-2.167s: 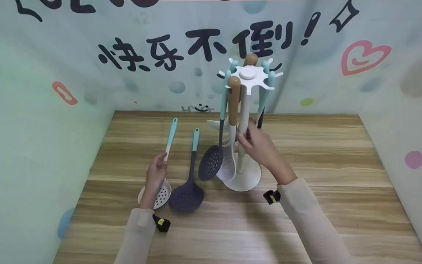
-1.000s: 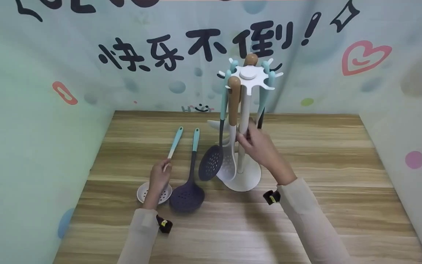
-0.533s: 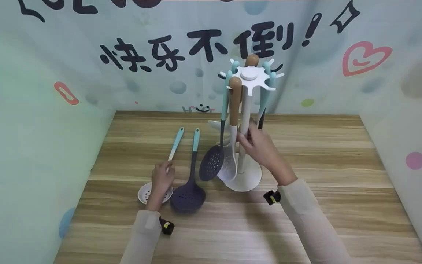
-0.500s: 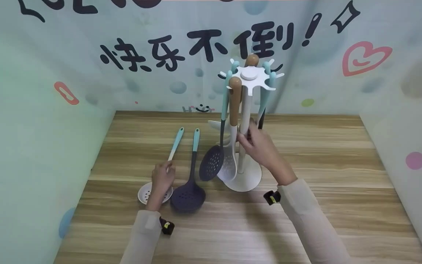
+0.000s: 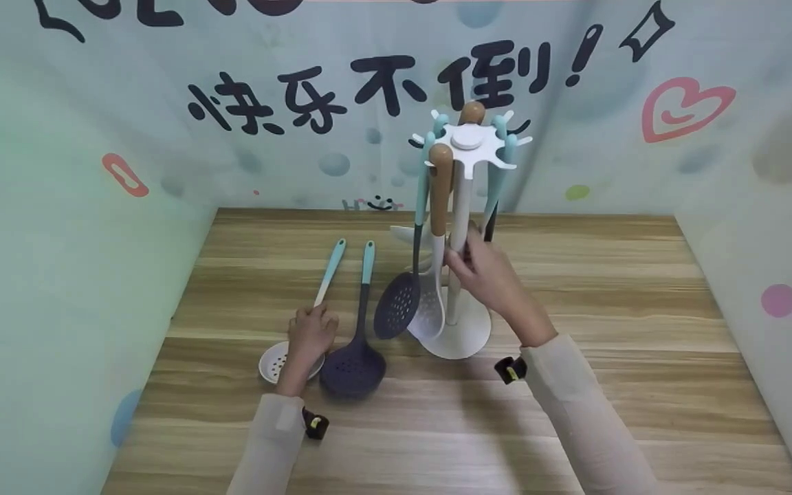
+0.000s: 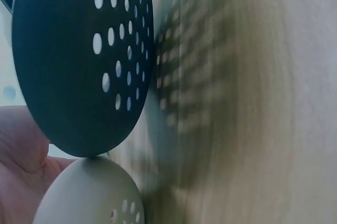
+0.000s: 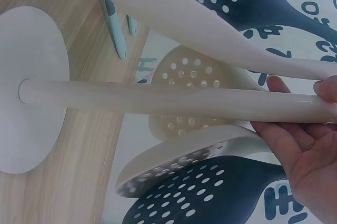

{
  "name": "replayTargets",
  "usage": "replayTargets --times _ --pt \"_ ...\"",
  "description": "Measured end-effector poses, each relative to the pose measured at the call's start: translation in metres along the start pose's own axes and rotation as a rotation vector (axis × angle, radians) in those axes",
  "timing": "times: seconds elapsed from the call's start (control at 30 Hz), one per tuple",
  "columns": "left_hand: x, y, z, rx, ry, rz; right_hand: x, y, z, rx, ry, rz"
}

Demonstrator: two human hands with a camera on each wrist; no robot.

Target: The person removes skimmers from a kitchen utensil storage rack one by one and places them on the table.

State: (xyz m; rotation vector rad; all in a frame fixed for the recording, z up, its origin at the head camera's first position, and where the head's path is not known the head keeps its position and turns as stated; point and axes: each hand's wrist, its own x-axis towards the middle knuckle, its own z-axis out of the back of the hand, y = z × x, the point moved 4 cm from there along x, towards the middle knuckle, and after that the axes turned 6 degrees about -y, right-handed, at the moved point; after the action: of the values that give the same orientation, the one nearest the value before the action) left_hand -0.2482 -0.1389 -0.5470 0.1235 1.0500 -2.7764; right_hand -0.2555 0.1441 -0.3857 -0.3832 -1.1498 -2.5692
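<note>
On the table lies a white skimmer with a blue-tipped handle. My left hand rests over its lower handle with loosened fingers; the fingertips' contact is hidden. Just right of it lies a dark slotted turner with a blue handle end. In the left wrist view, the dark perforated head and the pale skimmer bowl nearly touch, with part of my palm behind. My right hand holds the white pole of an upright rotating utensil rack. The right wrist view shows thumb and fingers around that pole.
Several utensils hang from the rack's hooks, among them a dark skimmer and a white slotted spoon with a wooden handle. The rack's round base stands on the wooden table. Printed cloth walls enclose the back and sides.
The white skimmer was drawn toward the person and its handle turned nearer the dark turner, then stayed still. My left hand has shifted slightly right and loosened. My right hand has kept its place.
</note>
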Motion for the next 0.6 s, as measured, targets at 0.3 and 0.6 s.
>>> replayTargets --times 0.3,0.6 --pt "0.0 -0.006 0.004 -0.022 0.088 -0.006 0.0 -0.001 0.0 -0.006 0.001 -0.001" --pt "-0.002 -0.012 0.011 -0.116 0.137 -0.019 0.001 0.001 0.001 -0.004 0.011 0.013"
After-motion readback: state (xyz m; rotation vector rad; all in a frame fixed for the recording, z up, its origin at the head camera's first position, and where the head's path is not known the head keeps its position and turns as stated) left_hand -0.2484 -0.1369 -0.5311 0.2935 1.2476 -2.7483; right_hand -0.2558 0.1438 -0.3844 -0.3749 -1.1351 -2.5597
